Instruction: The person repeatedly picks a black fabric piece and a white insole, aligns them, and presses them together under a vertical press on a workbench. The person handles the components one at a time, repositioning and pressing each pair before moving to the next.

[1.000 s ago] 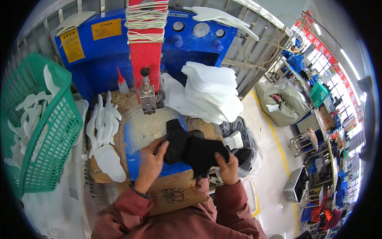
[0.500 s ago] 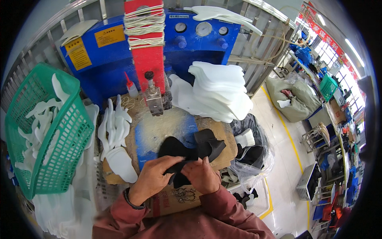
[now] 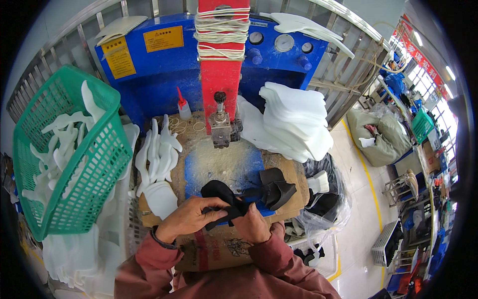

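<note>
At 7 o'clock, left hand [image 3: 191,217]: knuckles up, pinching black fabric [image 3: 218,190].
Right hand [image 3: 253,226], 6 o'clock: thumb upright, gripping fabric; fingertips hidden.
Black fabric: over blue board's [image 3: 255,160] 6 o'clock edge.

A yellow line [image 3: 373,192] crosses the pale tiled floor [image 3: 359,234], bright windows [image 3: 446,113] far right.
</note>
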`<state>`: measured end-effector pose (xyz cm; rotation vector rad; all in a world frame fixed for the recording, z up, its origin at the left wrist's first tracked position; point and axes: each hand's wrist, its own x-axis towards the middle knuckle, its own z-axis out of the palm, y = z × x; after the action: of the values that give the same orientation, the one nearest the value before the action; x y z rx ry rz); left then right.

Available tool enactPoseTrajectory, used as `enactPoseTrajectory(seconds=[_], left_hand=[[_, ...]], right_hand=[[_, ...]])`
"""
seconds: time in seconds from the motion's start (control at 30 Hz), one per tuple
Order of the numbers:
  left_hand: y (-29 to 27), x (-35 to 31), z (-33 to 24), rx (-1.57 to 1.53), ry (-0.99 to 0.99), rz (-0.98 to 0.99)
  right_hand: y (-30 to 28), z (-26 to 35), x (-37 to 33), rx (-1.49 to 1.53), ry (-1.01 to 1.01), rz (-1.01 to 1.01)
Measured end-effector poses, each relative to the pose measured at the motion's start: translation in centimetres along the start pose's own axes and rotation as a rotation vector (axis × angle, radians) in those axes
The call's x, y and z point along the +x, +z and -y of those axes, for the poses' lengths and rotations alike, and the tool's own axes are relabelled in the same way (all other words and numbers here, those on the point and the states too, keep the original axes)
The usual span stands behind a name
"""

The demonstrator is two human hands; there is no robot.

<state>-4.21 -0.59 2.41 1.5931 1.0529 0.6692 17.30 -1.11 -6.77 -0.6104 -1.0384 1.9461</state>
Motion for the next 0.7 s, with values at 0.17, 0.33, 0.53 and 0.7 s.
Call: enactPoseTrajectory(seconds=[0.17, 0.33, 0.53, 0.7], left_hand=[[0.4, 1.1, 0.6, 0.081, 0.118, 0.071], [4.9, 0.5, -0.4, 0.541, 0.502, -0.367], [7.0, 1.0, 0.5, 0.643, 0.515, -0.572], [6.2, 2.4, 1.6, 0.676, 0.569, -0.558]], right_hand=[[0.7, -0.9, 0.9, 0.363, 0.252, -0.204], [0.2, 1.6, 4.4, 0.557, -0.050, -0.129], [0.6, 2.1, 7.4, 0.573, -0.016, -0.231], [0.3, 2.4, 9.6, 0.787, -0.045, -0.072]])
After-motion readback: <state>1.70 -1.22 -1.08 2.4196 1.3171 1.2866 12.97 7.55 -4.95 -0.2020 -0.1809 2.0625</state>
